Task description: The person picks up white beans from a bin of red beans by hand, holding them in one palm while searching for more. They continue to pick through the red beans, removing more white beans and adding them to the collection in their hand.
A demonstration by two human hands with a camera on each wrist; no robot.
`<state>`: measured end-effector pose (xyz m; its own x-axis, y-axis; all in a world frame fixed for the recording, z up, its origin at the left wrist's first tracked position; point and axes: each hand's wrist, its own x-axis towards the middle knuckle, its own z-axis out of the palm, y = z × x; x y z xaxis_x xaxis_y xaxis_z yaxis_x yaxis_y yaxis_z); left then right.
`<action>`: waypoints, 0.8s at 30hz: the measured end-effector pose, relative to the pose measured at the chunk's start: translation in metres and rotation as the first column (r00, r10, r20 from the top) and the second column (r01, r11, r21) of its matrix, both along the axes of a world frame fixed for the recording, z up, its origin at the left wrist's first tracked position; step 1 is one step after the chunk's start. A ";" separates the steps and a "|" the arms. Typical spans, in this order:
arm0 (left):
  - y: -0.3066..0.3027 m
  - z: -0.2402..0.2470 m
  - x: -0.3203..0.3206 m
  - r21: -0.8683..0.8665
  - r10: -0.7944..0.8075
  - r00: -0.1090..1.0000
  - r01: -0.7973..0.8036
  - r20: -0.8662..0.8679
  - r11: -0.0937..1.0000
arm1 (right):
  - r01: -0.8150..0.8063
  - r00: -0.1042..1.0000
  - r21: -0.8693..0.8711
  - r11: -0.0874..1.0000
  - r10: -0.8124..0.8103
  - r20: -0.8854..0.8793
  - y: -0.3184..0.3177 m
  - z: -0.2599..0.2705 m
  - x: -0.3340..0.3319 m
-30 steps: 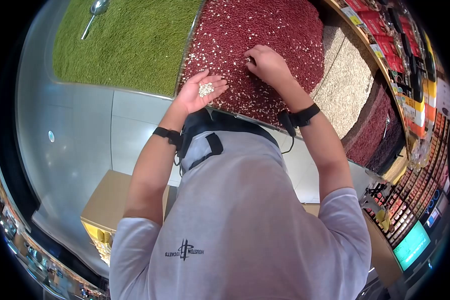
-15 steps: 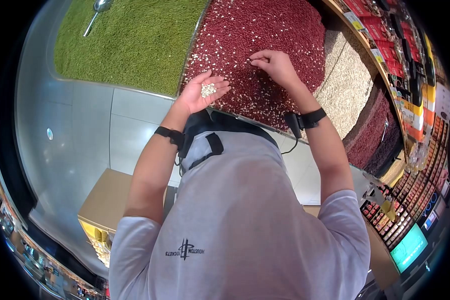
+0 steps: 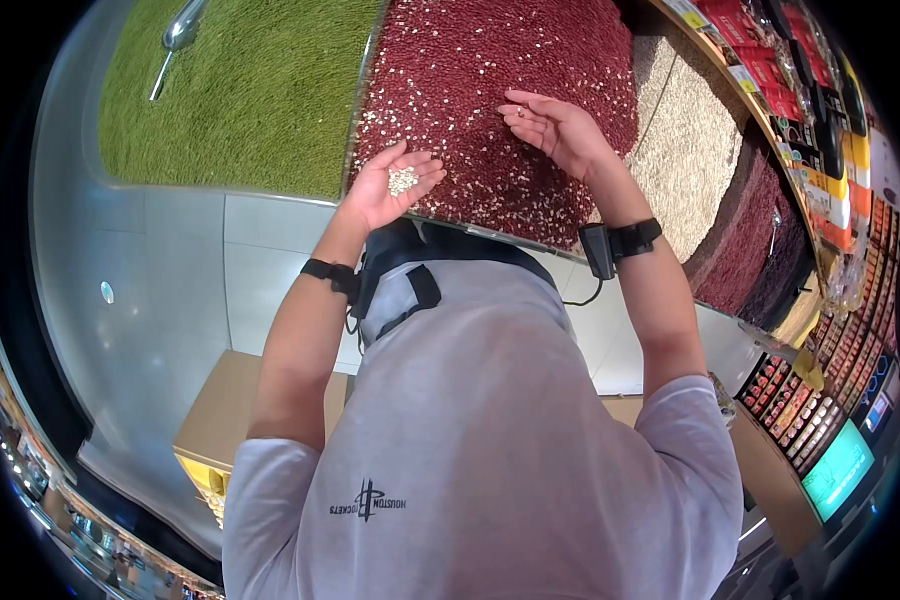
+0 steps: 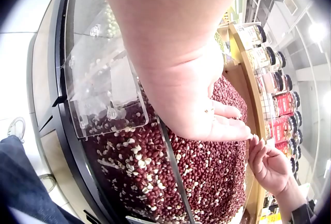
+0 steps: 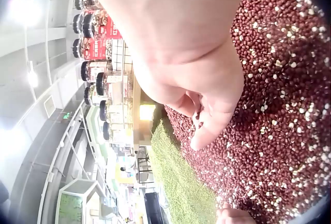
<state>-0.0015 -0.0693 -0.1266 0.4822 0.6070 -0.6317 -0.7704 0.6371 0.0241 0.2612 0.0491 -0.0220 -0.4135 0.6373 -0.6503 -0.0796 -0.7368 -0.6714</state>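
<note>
My left hand (image 3: pixel 375 188) is held palm up over the near left corner of the red bean bin, its fingers extended. A small heap of pale seeds (image 3: pixel 402 181) lies on that palm. To its right, my right hand (image 3: pixel 562 133) hovers above the red beans (image 3: pixel 470 105) with the palm turned up and fingers loosely extended. A dark bean or so (image 5: pixel 197 116) shows against the right hand's fingers in the right wrist view. Many pale seeds are scattered among the red beans, most thickly along the near edge.
Left of the divider lies a bin of green beans (image 3: pixel 260 100) with a metal scoop (image 3: pixel 178 38) on it. Pale grains (image 3: pixel 685 160) fill the bin to the right. A clear plastic panel (image 4: pixel 106 89) stands at the bin's front. Jars and packets (image 3: pixel 770 80) line a shelf behind.
My right hand has gone from pinching with the palm down to palm up with fingers spread looser, shifting slightly right. The left hand still holds its pale seeds; the view has shifted a little.
</note>
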 end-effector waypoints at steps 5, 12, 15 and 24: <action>0.000 -0.003 0.001 0.001 0.006 1.000 -0.006 0.000 1.000 | -0.053 0.998 0.066 0.996 0.051 0.028 -0.002 -0.003 0.003; 0.000 -0.001 0.001 -0.001 0.023 1.000 -0.023 -0.014 1.000 | -0.097 0.989 0.153 0.984 0.077 0.129 -0.004 0.000 0.004; 0.001 -0.001 0.001 0.009 0.020 1.000 -0.020 0.005 1.000 | -0.120 0.984 0.190 0.975 0.092 0.151 -0.005 0.002 0.002; 0.004 0.007 0.004 -0.006 0.043 0.998 -0.043 0.036 0.999 | -0.279 0.960 0.171 0.945 0.273 0.054 -0.039 0.005 -0.064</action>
<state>0.0027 -0.0650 -0.1195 0.4784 0.6249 -0.6170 -0.7976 0.6032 -0.0076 0.1972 0.0101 -0.0169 -0.5716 0.6060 -0.5532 0.1319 -0.5976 -0.7909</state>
